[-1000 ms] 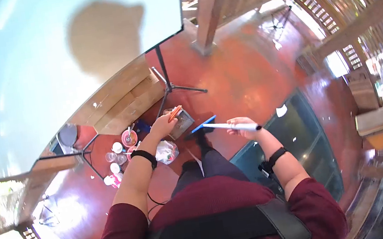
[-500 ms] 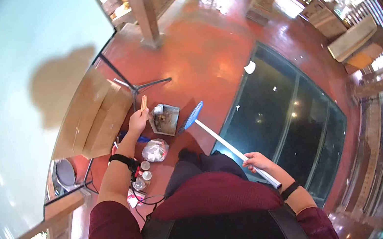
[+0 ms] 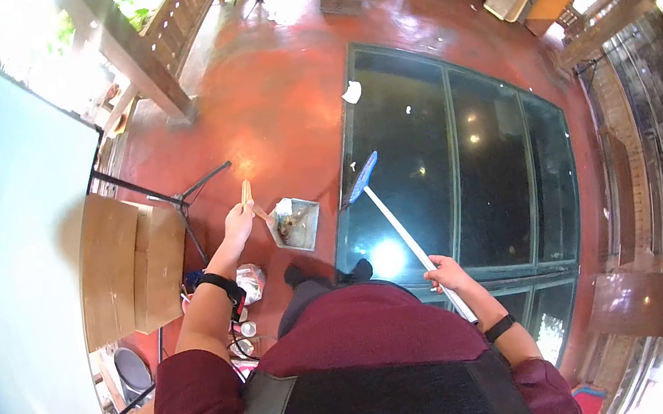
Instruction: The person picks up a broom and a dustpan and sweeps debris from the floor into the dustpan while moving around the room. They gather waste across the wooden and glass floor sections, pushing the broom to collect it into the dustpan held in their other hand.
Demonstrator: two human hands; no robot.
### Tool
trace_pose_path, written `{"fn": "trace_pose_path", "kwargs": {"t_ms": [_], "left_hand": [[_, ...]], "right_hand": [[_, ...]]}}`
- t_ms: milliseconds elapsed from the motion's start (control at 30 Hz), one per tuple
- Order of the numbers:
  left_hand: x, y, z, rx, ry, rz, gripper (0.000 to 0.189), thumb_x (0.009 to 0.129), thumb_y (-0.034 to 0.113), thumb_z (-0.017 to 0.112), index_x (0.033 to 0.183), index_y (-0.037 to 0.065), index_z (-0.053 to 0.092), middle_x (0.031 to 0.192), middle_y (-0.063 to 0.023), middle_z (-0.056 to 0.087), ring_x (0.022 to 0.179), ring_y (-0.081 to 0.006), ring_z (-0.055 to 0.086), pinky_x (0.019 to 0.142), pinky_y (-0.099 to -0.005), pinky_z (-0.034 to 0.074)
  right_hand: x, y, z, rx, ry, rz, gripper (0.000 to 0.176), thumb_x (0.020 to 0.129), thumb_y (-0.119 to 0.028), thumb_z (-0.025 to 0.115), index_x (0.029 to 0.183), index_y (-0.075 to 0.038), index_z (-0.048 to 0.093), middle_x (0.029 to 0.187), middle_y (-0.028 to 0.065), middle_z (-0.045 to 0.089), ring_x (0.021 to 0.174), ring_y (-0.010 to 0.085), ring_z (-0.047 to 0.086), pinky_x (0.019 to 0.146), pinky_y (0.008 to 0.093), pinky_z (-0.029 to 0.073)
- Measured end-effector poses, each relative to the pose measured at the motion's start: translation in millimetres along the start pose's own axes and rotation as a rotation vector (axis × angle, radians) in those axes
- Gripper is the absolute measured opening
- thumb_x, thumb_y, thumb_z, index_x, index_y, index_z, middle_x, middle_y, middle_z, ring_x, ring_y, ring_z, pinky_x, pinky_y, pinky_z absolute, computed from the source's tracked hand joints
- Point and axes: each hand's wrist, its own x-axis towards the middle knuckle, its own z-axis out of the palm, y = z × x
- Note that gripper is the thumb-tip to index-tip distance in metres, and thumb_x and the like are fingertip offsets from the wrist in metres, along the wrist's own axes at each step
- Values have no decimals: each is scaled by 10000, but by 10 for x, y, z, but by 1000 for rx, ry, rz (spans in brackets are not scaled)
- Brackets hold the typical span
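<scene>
My left hand (image 3: 239, 224) is closed around the wooden handle of a dustpan (image 3: 307, 232). The dustpan's square metal pan holds some brownish debris and a whitish scrap. My right hand (image 3: 447, 274) grips the white pole of a broom (image 3: 400, 231), near its upper end. The broom's blue head (image 3: 364, 175) is over the left part of a dark glass floor panel (image 3: 403, 140), to the right of the dustpan. A white piece (image 3: 351, 93) lies at the panel's far left edge, with smaller white bits farther in.
A whiteboard (image 3: 4, 256) on a black stand (image 3: 180, 199) is at left, beside cardboard boxes (image 3: 122, 268). Near my left forearm lie a plastic bag (image 3: 250, 283) and cups. Wooden posts (image 3: 129, 57) rise from the red floor (image 3: 264, 97); boxes stand at far right.
My view has shifted right, so the whiteboard and boxes sit farther left. The broom head has moved from the red floor to over the glass panel. Both hands keep their holds.
</scene>
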Motion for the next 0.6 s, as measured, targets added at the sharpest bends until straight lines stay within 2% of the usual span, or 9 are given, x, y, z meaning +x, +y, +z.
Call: {"fn": "trace_pose_path", "kwargs": {"t_ms": [67, 200, 300, 400, 433, 533, 567, 600], "left_hand": [[121, -115, 206, 25, -59, -33, 357, 825, 337, 433, 734, -1, 505, 709, -173, 565, 708, -293, 555, 646, -376, 405], [-19, 161, 407, 131, -46, -51, 364, 816, 341, 432, 875, -18, 420, 773, -251, 551, 785, -377, 542, 680, -416, 402], [-100, 327, 517, 158, -83, -52, 402, 813, 321, 419, 974, -31, 311, 854, -311, 525, 848, -424, 520, 725, -442, 400], [-249, 728, 572, 372, -59, -113, 421, 810, 267, 402, 1067, -27, 246, 891, -315, 519, 868, -422, 516, 746, -452, 396], [-195, 672, 630, 407, -25, -77, 474, 791, 205, 410, 1143, -12, 177, 913, -317, 515, 873, -416, 519, 753, -452, 400], [-169, 751, 708, 401, -23, -59, 514, 767, 156, 431, 1176, 17, 154, 935, -318, 509, 877, -418, 517, 750, -452, 402], [-112, 716, 766, 388, 38, -58, 512, 731, 104, 466, 1177, 38, 224, 939, -265, 529, 849, -377, 542, 733, -413, 421], [-74, 718, 801, 281, 10, -60, 507, 718, 92, 475, 1172, 41, 254, 944, -241, 527, 847, -350, 542, 722, -396, 425]], "right_hand": [[-17, 118, -104, 43, 37, 12, 539, 701, -33, 577, 1190, 12, 356, 688, 59, 530, 468, 79, 456, 363, 214, 388], [40, 417, -308, 131, 54, -4, 600, 711, -54, 588, 1229, 28, 296, 703, 74, 542, 468, 87, 452, 366, 218, 386], [12, 544, -426, 207, 68, -1, 570, 710, -52, 586, 1212, 19, 325, 690, 61, 534, 467, 83, 446, 364, 216, 378], [58, 722, -575, 274, 36, -27, 549, 705, -46, 590, 1193, 11, 347, 661, 40, 510, 463, 79, 442, 358, 213, 364], [49, 741, -621, 295, 8, -33, 521, 701, -37, 587, 1174, 3, 371, 639, 21, 483, 457, 76, 436, 354, 210, 354], [61, 809, -722, 320, 56, -24, 506, 701, -25, 578, 1167, 4, 383, 623, 13, 471, 450, 75, 431, 351, 209, 348], [43, 803, -755, 318, 76, -15, 505, 704, -19, 569, 1172, 5, 380, 633, 17, 476, 444, 73, 427, 348, 205, 348], [84, 838, -807, 302, 62, -20, 515, 704, -17, 569, 1179, 6, 371, 639, 20, 478, 443, 73, 427, 347, 203, 348]]}}
